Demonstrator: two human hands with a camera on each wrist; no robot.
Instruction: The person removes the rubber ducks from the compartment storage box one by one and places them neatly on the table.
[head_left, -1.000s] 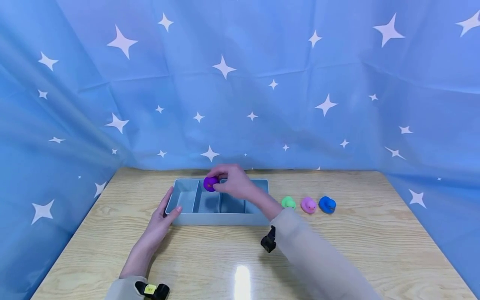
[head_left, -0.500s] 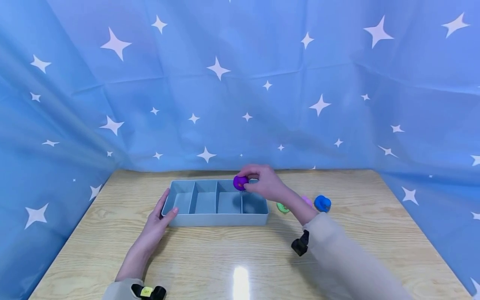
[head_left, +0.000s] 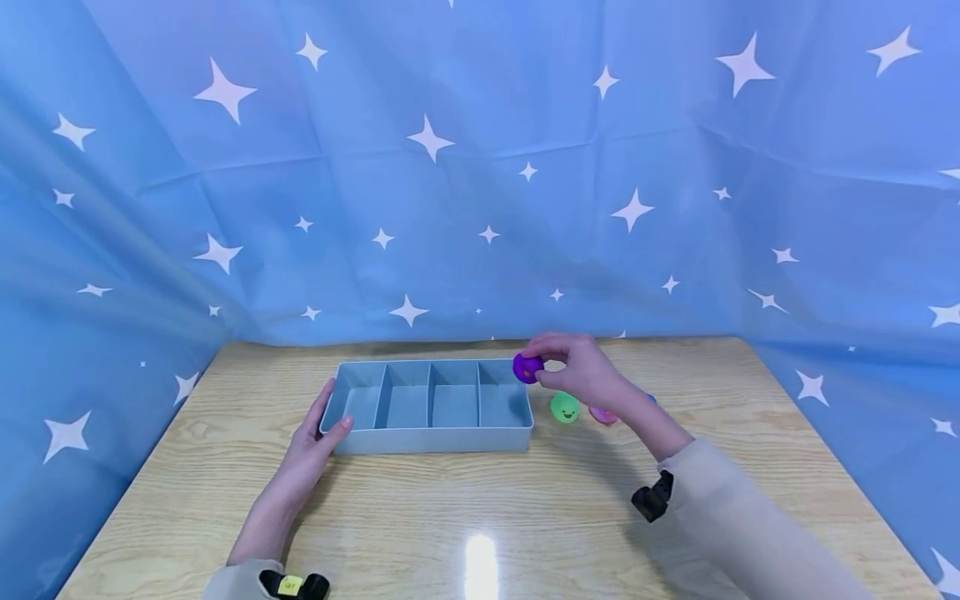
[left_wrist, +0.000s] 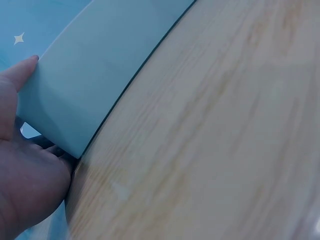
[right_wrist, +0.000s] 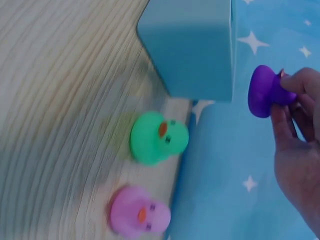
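In the head view my right hand (head_left: 581,367) pinches a purple rubber duck (head_left: 528,368) between thumb and fingers, raised over the right end of a blue-grey divided box (head_left: 431,439). The right wrist view shows the held purple duck (right_wrist: 261,92) beyond the box's end, base turned away from the fingers. My left hand (head_left: 306,457) grips the box's left end, thumb at the front rim and fingers along the end wall. No items show in the box's compartments. A green rubber duck (head_left: 565,407) sits just right of the box.
Beside the green duck is a pink rubber duck (head_left: 603,415), partly covered by my right forearm. A blue duck (head_left: 651,398) barely shows behind that arm. The wooden table (head_left: 420,517) ends at a blue star-printed curtain (head_left: 360,183).
My right hand has carried the purple duck rightward, from over the second compartment from the left to the box's right end. My left hand stays at the box.
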